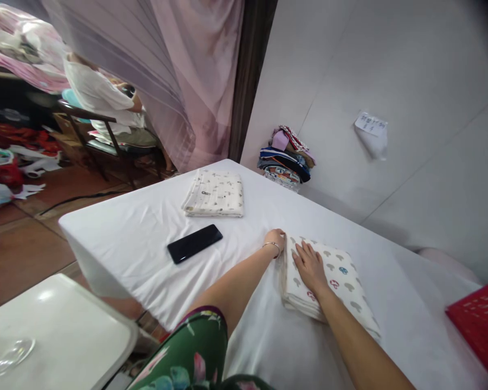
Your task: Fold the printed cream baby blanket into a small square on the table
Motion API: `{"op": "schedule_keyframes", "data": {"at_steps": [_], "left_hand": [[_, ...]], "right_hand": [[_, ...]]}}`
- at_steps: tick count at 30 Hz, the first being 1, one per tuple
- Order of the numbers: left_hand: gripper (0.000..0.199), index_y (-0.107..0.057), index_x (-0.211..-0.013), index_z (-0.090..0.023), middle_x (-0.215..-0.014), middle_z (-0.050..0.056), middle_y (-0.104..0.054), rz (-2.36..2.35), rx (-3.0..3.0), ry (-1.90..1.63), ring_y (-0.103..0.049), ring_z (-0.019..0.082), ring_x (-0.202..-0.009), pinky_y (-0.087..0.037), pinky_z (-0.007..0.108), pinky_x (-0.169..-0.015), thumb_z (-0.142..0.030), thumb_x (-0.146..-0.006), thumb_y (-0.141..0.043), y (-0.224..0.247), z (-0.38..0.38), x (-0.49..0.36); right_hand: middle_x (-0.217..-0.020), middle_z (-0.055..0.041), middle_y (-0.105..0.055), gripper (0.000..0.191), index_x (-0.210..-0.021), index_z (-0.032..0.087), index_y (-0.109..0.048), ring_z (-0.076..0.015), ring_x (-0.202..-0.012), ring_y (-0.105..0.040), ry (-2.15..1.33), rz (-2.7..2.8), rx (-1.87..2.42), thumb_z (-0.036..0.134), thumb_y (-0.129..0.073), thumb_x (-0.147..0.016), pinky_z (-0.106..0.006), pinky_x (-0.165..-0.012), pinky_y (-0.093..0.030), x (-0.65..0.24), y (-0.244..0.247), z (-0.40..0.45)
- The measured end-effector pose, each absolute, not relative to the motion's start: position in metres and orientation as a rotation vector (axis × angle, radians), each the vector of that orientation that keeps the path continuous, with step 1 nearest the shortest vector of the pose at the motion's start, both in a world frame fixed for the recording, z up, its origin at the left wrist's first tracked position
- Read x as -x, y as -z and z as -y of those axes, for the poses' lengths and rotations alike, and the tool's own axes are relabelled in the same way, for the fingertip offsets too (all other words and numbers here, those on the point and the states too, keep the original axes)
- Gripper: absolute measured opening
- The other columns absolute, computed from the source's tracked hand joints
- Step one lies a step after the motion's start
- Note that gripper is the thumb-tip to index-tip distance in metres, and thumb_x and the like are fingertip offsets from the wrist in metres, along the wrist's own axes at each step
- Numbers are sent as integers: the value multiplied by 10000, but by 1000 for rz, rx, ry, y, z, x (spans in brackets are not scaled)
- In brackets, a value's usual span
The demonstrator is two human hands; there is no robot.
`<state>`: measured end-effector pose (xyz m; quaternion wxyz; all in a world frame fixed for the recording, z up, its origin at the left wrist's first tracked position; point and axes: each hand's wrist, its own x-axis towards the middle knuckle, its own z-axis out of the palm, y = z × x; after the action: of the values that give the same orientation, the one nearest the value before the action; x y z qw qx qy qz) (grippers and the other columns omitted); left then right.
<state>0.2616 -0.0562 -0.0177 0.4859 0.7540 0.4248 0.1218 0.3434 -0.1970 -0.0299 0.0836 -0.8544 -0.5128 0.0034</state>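
Note:
A folded white cloth (345, 281) with grey, blue and red mushroom prints lies on the white-covered table (260, 208). My left hand (275, 238), with a bracelet at its wrist, is closed at the upper left corner of this cloth; its fingertips are partly hidden. Flat on top of the same cloth rests my right hand (310, 266), its fingers stretched out. Farther off, to the left, sits another folded cloth (215, 194) with small dark prints. Between that cloth and my left arm lies a black phone (194, 244).
A stack of folded fabrics (287, 157) stands by the wall behind the table. At the right edge is a red plastic basket (480, 319). A white stool or small table (65, 325) stands at lower left. Beyond the pink curtain (203, 81) sits another person (101, 97).

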Motion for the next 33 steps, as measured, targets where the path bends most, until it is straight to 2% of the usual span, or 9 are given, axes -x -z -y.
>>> {"op": "schedule_keyframes", "data": {"at_steps": [3, 6, 9, 16, 21, 27, 30, 33], "left_hand": [[278, -648, -1011, -206, -961, 60, -659, -994, -1946, -355, -596, 157, -838, -442, 229, -751, -196, -780, -495, 21, 51, -265], [296, -635, -1042, -232, -1012, 37, -631, -950, -2044, -402, -577, 147, -881, -428, 221, -794, -213, -796, -473, 25, 46, -265], [296, -624, -1056, -240, -1041, 28, -599, -904, -2119, -421, -571, 131, -856, -426, 212, -784, -242, -806, -466, 28, 42, -265], [205, -644, -918, -216, -1023, 28, -578, -844, -2248, -398, -561, 141, -874, -417, 229, -792, -232, -782, -491, 27, 32, -263], [214, -638, -920, -206, -1040, 34, -582, -881, -2256, -402, -558, 157, -901, -413, 255, -810, -208, -780, -476, 29, 25, -257], [217, -663, -915, -213, -1042, 17, -615, -888, -2188, -380, -557, 140, -924, -405, 216, -829, -186, -759, -515, 26, 22, -255], [218, -665, -926, -210, -1019, 20, -639, -951, -2102, -360, -573, 140, -893, -421, 210, -791, -223, -778, -506, 23, 27, -249], [228, -668, -894, -188, -928, 41, -666, -1026, -1995, -312, -598, 141, -771, -440, 210, -670, -291, -797, -490, 21, 34, -242]], "right_hand": [[-1451, -40, -252, 550, -1326, 228, -402, -197, -1338, -166, -1, 1532, 2552, 501, -191, -898, -431, -1058, -131, -342, 28, 197], [-1448, -45, -261, 539, -1324, 227, -403, -201, -1335, -171, 27, 1547, 2552, 488, -196, -901, -434, -1054, -138, -342, 29, 196], [-1448, -45, -262, 535, -1319, 227, -408, -207, -1332, -178, 46, 1558, 2553, 488, -198, -902, -434, -1052, -147, -342, 30, 196], [-1452, -27, -252, 530, -1328, 241, -394, -202, -1337, -167, 24, 1552, 2552, 486, -193, -903, -427, -1055, -136, -340, 28, 197], [-1450, -13, -257, 509, -1329, 243, -393, -177, -1338, -165, -5, 1584, 2534, 453, -194, -911, -398, -1066, -114, -337, 25, 197], [-1451, -17, -253, 526, -1333, 244, -387, -181, -1340, -158, 6, 1582, 2533, 477, -186, -908, -409, -1066, -115, -337, 26, 197], [-1454, -19, -245, 540, -1340, 246, -376, -182, -1343, -149, 6, 1579, 2536, 493, -171, -905, -416, -1065, -119, -339, 28, 196], [-1457, -14, -237, 535, -1337, 249, -380, -184, -1344, -147, -8, 1573, 2551, 490, -178, -904, -420, -1064, -116, -340, 29, 196]]}}
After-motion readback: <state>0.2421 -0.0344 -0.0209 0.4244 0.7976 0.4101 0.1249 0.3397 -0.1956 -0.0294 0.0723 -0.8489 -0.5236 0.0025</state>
